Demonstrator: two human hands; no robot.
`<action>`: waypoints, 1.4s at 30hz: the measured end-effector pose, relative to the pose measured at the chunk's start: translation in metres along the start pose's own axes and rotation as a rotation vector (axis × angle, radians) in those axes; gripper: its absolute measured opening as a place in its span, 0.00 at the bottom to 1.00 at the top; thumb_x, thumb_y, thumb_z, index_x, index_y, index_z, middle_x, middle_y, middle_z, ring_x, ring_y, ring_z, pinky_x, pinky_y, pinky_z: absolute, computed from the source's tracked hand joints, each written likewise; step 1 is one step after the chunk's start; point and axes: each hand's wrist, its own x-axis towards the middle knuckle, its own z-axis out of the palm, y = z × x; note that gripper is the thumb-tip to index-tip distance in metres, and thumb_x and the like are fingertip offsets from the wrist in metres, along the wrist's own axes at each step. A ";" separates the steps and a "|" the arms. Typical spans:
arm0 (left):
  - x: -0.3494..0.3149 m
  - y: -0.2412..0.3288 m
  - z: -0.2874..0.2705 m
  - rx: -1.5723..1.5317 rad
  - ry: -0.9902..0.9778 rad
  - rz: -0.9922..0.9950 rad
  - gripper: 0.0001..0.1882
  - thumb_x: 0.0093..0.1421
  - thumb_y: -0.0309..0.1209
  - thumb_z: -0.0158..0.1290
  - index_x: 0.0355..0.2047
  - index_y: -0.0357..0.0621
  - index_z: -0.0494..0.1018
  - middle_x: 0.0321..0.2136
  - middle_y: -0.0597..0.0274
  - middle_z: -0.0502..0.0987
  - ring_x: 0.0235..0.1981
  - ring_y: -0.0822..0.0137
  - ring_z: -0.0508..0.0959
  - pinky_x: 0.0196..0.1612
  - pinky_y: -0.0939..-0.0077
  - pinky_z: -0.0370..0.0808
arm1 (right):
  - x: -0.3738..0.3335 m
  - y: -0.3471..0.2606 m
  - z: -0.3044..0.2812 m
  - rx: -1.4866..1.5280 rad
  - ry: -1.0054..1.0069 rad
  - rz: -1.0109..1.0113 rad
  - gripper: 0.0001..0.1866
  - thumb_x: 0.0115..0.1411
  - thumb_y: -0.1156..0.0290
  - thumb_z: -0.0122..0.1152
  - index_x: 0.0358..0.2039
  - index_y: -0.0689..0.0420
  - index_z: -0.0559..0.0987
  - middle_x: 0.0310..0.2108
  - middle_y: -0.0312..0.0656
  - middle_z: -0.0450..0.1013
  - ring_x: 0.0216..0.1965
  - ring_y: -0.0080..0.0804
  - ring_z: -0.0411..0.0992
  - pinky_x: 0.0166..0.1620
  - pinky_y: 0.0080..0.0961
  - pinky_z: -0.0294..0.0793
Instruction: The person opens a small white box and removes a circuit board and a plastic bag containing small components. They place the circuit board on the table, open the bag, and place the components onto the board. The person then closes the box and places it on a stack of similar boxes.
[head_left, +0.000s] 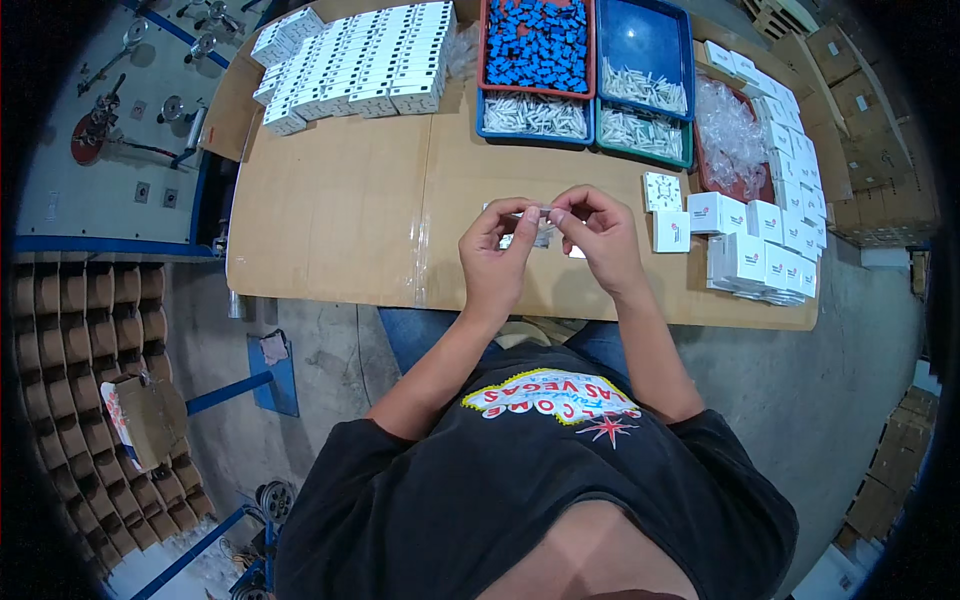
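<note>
Grey concrete floor [330,345] surrounds the work spot; along its left side I log a tall brown cardboard divider grid [90,350], and at far right stacked brown cartons [870,190]. Worktop surface is a flat brown cardboard sheet [330,225], with a strip of clear tape running down it. I look down from above, past a black printed T-shirt [540,440], at 2 bare hands near the sheet's close edge. Left hand [495,255]: thumb and forefinger pinching the left side of a small translucent piece [545,211], other fingers curled. Right hand [608,240]: thumb and forefinger pinching the same piece from the right. Piece sits between the 2 sets of fingertips, above the sheet; too small for me to tell its make. Beyond the hands, 4 trays: a red plastic tray [540,94] of small blue parts, a blue plastic tray [645,35] with slim white parts at its near end, and, nearer, a second blue tray and a green plastic tray [645,158], both holding slim white parts. Far left, rows of white blocks with black slots [370,55]. Right of the hands, a square white plate-like piece [662,192] just beside white cardboard boxes [745,255]; behind those, crumpled clear plastic bags [730,135].
</note>
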 end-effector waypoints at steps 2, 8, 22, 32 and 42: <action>0.000 0.000 0.001 -0.026 -0.016 -0.016 0.07 0.67 0.24 0.57 0.44 0.36 0.76 0.37 0.64 0.80 0.38 0.77 0.78 0.42 0.82 0.75 | 0.000 0.002 -0.001 -0.006 0.006 -0.011 0.06 0.63 0.74 0.66 0.39 0.61 0.80 0.33 0.33 0.77 0.31 0.14 0.72 0.27 0.14 0.71; 0.000 0.001 0.000 -0.017 -0.079 -0.048 0.07 0.66 0.23 0.58 0.44 0.35 0.77 0.39 0.64 0.79 0.38 0.77 0.77 0.43 0.82 0.73 | -0.001 0.004 -0.002 0.002 0.032 -0.024 0.06 0.62 0.74 0.67 0.38 0.61 0.81 0.31 0.33 0.77 0.30 0.14 0.72 0.27 0.14 0.70; 0.002 -0.010 0.000 0.004 -0.048 0.037 0.07 0.66 0.26 0.59 0.42 0.36 0.77 0.39 0.65 0.78 0.38 0.77 0.77 0.41 0.81 0.74 | -0.002 0.003 0.000 0.003 0.029 0.015 0.06 0.62 0.74 0.67 0.38 0.60 0.81 0.31 0.32 0.77 0.30 0.14 0.72 0.27 0.14 0.70; 0.002 -0.012 -0.002 0.032 -0.075 0.007 0.07 0.66 0.26 0.59 0.41 0.37 0.76 0.38 0.65 0.76 0.37 0.77 0.77 0.39 0.81 0.74 | 0.000 0.009 -0.005 0.015 0.017 -0.005 0.04 0.62 0.76 0.66 0.37 0.60 0.80 0.32 0.33 0.77 0.30 0.14 0.72 0.27 0.15 0.71; 0.012 -0.022 -0.012 0.154 -0.190 0.007 0.09 0.68 0.27 0.56 0.47 0.39 0.76 0.39 0.66 0.74 0.35 0.78 0.74 0.36 0.82 0.72 | 0.007 0.013 -0.007 -0.100 -0.013 -0.010 0.08 0.62 0.76 0.64 0.43 0.59 0.80 0.34 0.33 0.76 0.31 0.14 0.72 0.30 0.14 0.71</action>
